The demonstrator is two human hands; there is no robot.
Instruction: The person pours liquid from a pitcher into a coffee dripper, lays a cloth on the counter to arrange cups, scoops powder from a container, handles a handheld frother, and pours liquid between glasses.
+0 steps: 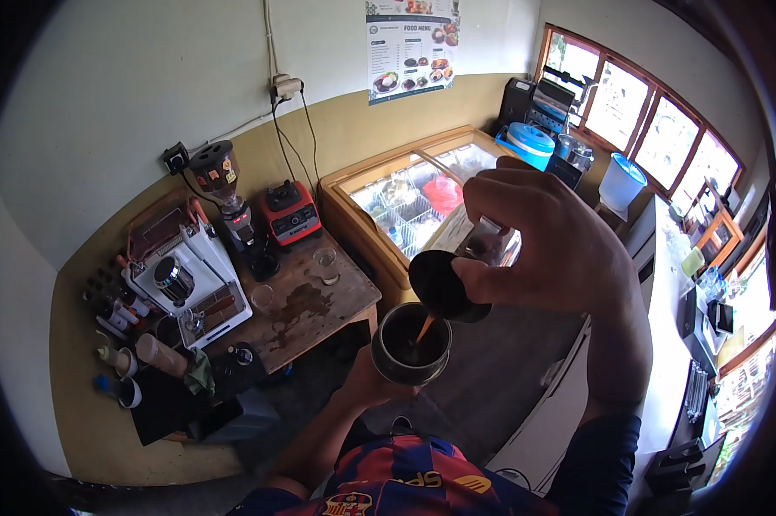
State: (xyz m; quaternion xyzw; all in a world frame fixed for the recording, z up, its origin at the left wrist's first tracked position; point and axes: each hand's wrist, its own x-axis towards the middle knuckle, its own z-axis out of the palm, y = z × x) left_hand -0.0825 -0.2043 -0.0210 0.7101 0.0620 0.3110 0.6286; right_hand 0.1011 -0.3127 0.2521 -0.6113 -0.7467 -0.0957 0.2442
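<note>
My right hand [560, 236], fingers closed on a tilted dark cup [433, 279], pours brown liquid [424, 328] into the metal cup [409, 376] clasped below by my left hand [364, 381]; wrist drift could spill it over the rim.

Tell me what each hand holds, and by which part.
The left hand holds the metal cup around its side. The right hand holds the tilted dark vessel, thumb on its side; the other fingers' grip is unclear.
</note>
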